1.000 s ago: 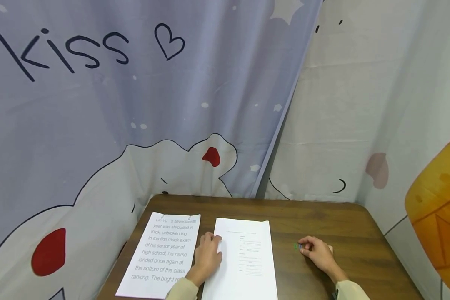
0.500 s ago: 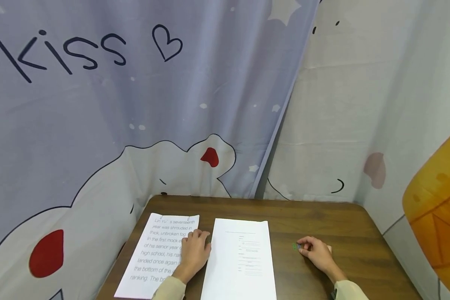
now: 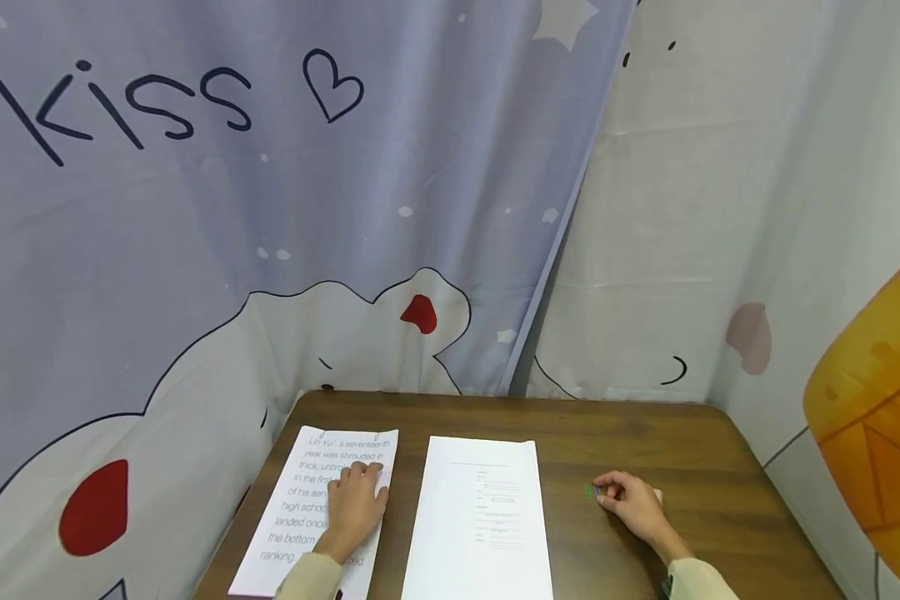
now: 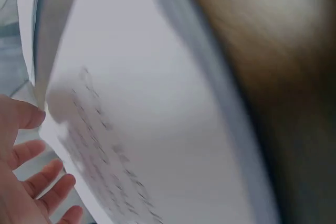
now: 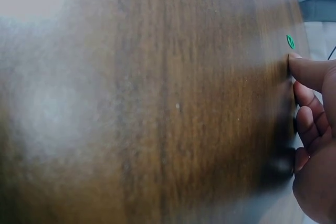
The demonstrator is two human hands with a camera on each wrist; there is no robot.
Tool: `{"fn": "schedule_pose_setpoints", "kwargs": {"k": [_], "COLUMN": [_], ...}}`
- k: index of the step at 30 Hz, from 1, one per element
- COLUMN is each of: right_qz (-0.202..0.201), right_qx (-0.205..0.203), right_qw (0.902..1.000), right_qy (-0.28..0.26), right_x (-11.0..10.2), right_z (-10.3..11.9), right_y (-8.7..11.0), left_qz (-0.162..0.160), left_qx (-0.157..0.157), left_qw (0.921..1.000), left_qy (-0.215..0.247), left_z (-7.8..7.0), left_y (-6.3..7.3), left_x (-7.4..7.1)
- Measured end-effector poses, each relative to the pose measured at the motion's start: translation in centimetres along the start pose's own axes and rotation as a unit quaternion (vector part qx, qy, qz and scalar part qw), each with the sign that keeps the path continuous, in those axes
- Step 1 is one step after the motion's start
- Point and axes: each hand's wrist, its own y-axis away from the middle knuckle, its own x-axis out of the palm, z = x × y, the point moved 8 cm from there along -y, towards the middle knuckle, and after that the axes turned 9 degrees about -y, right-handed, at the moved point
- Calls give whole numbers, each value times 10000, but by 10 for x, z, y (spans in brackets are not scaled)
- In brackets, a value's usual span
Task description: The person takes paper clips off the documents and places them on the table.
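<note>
In the head view my left hand [image 3: 356, 503] lies over the right part of the printed sheets [image 3: 285, 533] on the left, its fingers loosely bent. The left wrist view shows its fingers [image 4: 52, 174] spread beside the paper, with nothing between them. Low on the table at the right, my right hand [image 3: 637, 508] pinches a small blue paper clip [image 3: 597, 492] between thumb and forefinger. A green paper clip [image 3: 588, 491] lies just left of those fingertips; it also shows past the thumb [image 5: 310, 72] in the right wrist view.
A second stack of white sheets [image 3: 480, 517] with small print lies in the middle of the brown table [image 3: 570, 425]. Two clips show at the top edge of the left sheets. A printed curtain [image 3: 390, 167] hangs behind the table.
My left hand has moved left, from the edge of the middle sheets onto the left printed sheets. My right hand has stayed in place beside the green paper clip.
</note>
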Motion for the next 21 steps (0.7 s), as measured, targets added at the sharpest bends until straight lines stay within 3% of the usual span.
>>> {"fn": "schedule_pose_setpoints", "kwargs": {"k": [11,21], "right_qz": [51,9], "right_qx": [102,138], "right_qw": [9999,9999], "right_qy": [48,-48], "right_x": [0,0], "right_z": [-4,1], "right_y": [-1,1], "left_qz": [322,394], "left_qx": [-446,-755], "left_qw": [9985,9963], "left_qy": [50,98], "left_z": [47,74], "left_y": [5,6], "left_x": [3,-4]}}
